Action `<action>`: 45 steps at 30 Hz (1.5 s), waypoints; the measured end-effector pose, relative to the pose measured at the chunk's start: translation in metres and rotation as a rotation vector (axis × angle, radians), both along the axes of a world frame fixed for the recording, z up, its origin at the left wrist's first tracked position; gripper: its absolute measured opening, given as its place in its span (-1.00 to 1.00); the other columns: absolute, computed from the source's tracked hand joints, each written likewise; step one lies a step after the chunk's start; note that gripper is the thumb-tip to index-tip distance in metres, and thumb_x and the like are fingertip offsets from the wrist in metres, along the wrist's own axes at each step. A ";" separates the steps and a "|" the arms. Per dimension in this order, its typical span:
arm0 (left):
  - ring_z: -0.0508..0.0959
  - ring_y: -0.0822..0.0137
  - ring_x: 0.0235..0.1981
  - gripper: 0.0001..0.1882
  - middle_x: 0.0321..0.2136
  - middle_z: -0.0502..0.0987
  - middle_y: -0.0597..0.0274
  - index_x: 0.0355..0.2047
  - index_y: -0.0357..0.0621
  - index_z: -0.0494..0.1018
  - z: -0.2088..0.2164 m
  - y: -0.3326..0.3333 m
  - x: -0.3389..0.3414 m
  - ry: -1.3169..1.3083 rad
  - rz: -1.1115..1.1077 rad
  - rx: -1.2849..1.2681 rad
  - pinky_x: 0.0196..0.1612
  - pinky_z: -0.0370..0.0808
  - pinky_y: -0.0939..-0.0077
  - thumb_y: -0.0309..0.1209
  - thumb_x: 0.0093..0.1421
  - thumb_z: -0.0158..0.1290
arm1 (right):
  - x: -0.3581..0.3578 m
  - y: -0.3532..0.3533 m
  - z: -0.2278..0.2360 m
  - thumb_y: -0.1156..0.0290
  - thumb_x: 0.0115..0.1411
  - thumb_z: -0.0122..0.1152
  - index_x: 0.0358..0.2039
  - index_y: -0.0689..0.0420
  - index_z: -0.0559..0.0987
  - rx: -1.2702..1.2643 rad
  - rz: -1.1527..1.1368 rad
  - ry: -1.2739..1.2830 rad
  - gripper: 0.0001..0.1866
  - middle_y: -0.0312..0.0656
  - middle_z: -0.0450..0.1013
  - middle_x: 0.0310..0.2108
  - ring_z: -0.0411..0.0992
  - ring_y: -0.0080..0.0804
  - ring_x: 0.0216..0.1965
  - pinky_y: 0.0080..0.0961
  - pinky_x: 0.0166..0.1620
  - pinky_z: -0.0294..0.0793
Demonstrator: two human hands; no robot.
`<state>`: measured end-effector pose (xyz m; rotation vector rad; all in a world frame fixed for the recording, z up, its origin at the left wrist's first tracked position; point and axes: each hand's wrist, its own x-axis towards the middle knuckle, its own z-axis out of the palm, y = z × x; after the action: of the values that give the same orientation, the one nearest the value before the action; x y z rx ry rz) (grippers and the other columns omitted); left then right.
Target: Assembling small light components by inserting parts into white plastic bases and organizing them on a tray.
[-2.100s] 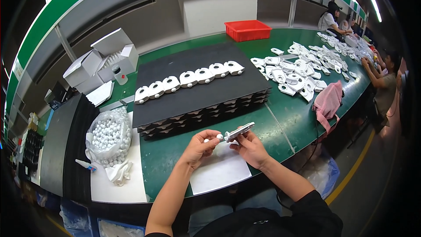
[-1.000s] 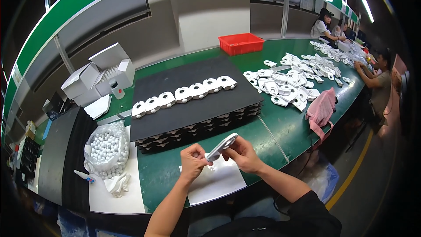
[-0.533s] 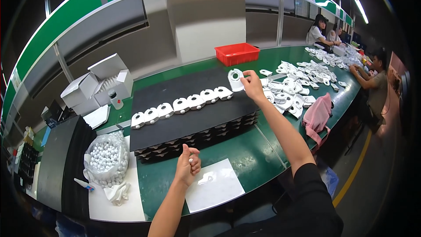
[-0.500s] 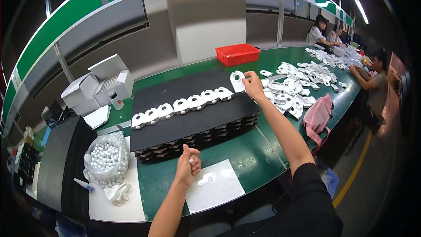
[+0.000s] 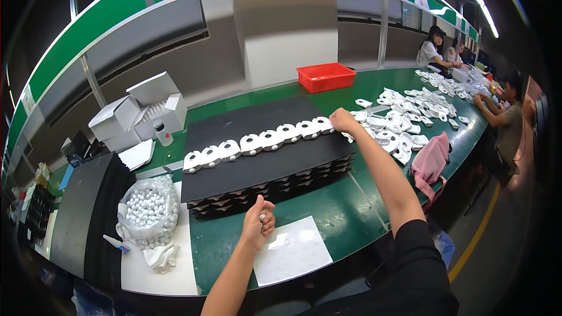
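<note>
A row of white plastic parts, each with a round dark-ringed hole, runs across the top black sheet of a stack. My right hand is closed at the row's right end, its fingers on the last white part, which now lies on the sheet. In front of the stack, above a white paper, my left hand is curled with a small white ball showing between its fingers. Small white balls also sit along the near edge of several parts in the row.
On the left, a clear bag of white balls stands beside a glue bottle and upright black sheets. A red bin is at the back. Loose white parts and a pink cloth bag lie right. Co-workers sit beyond.
My right hand has lowered the white part from above the sheet onto the right end of the row. My left hand keeps its curled shape around the ball. The view shifted slightly.
</note>
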<state>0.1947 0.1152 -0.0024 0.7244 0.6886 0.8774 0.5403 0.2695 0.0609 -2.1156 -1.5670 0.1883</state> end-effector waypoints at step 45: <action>0.03 0.61 -0.79 -0.69 -0.78 0.02 0.50 -0.51 -0.05 0.29 -0.001 0.001 -0.002 -0.100 -0.001 -0.053 -0.77 -0.07 0.76 -0.09 0.16 -0.13 | -0.207 -0.019 0.030 -0.18 0.07 -0.20 0.12 -0.14 0.19 0.114 0.562 -0.340 -0.36 -0.09 -0.03 0.18 -0.12 -0.09 0.20 0.03 0.12 -0.16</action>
<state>0.1924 0.1161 -0.0038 0.6289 0.6197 0.8849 0.3335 0.2507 0.0905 -1.6333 -2.2901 -0.0794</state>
